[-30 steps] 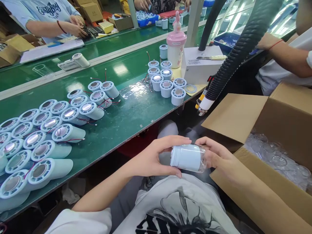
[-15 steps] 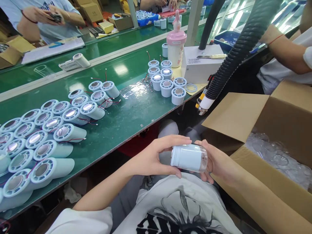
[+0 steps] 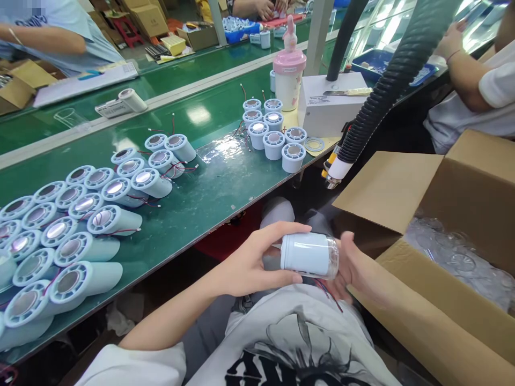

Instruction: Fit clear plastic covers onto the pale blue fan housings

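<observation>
My left hand (image 3: 257, 257) is closed around a light-blue plastic cylinder (image 3: 308, 253), thumb below and fingers above. The cylinder lies on its side over my lap, inside a clear plastic cup (image 3: 333, 257) whose end points right. At that end is my right hand (image 3: 348, 268), thumb raised and fingers apart, its palm facing the cup; whether it touches cannot be told. Red and dark wires (image 3: 330, 295) hang below the cup by the right fingers. On the bench to the left stand many similar light-blue cylinders (image 3: 115, 220) with round metal discs and thin wires.
Shorter light-blue pieces (image 3: 274, 145) stand near a pink-lidded cup (image 3: 288, 80) and a white box (image 3: 332, 104). A black ribbed hose (image 3: 378, 102) hangs at right. An open carton (image 3: 386, 182) holds clear plastic cups (image 3: 458, 262). Co-workers sit across the bench and at right.
My right hand has loosened from the clear cup's end, its thumb lifting away. Wires now show below the cup. The left hand keeps its grip. Co-workers' arms have shifted.
</observation>
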Action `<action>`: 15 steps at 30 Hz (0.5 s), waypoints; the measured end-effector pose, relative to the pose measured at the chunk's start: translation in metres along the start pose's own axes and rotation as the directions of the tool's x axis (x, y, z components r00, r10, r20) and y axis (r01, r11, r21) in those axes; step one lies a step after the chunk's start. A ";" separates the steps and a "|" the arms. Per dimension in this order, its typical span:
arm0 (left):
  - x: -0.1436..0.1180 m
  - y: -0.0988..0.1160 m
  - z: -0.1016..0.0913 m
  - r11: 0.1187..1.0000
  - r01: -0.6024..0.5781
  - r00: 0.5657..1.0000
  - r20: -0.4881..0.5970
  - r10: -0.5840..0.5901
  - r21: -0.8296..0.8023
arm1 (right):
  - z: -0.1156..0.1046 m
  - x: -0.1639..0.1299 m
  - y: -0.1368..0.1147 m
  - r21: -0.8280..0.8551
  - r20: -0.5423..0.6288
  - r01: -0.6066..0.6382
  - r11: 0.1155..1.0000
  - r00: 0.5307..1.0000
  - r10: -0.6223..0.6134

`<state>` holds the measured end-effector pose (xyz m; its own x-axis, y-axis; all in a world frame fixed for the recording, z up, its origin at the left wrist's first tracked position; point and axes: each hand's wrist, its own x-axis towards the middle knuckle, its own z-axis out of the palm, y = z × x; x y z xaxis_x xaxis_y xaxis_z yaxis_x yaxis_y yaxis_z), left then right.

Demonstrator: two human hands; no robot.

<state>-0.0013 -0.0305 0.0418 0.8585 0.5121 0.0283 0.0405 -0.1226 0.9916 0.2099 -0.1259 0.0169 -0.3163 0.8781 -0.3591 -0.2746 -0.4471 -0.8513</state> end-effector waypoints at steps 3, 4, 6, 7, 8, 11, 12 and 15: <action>0.000 0.005 0.000 0.995 0.094 0.995 -0.016 -0.095 -0.024 | -0.006 -0.004 0.005 -0.502 -0.008 0.482 0.718 0.828 -0.561; 0.001 0.006 -0.001 0.993 0.116 0.993 -0.006 -0.116 -0.018 | -0.007 -0.005 0.005 -0.616 0.079 0.553 0.561 0.752 -0.654; 0.002 0.007 -0.003 0.990 0.142 0.989 0.035 -0.142 0.001 | -0.009 -0.007 0.005 -0.684 0.183 0.590 0.428 0.707 -0.683; 0.003 0.006 -0.003 0.990 0.141 0.989 0.053 -0.141 0.006 | -0.010 -0.007 0.004 -0.652 0.159 0.577 0.492 0.739 -0.655; 0.003 0.006 -0.004 0.992 0.130 0.989 0.065 -0.130 0.003 | -0.009 -0.008 0.004 -0.575 0.098 0.536 0.618 0.795 -0.598; 0.004 0.003 -0.005 0.993 0.106 0.991 0.086 -0.102 -0.054 | -0.007 -0.011 0.002 -0.197 -0.038 0.334 0.922 0.937 -0.348; 0.004 0.002 -0.005 0.990 0.115 0.990 0.096 -0.107 -0.087 | -0.007 -0.012 0.000 -0.114 -0.057 0.279 0.954 0.956 -0.286; 0.005 -0.004 -0.003 0.965 0.173 0.981 0.118 -0.152 -0.197 | -0.008 -0.013 -0.003 -0.088 -0.127 0.196 0.977 0.970 -0.206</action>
<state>0.0013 -0.0249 0.0387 0.8967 0.4206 -0.1378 0.0871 0.1376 0.9866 0.2218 -0.1344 0.0207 -0.1352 0.9656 -0.2219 -0.2501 -0.2500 -0.9354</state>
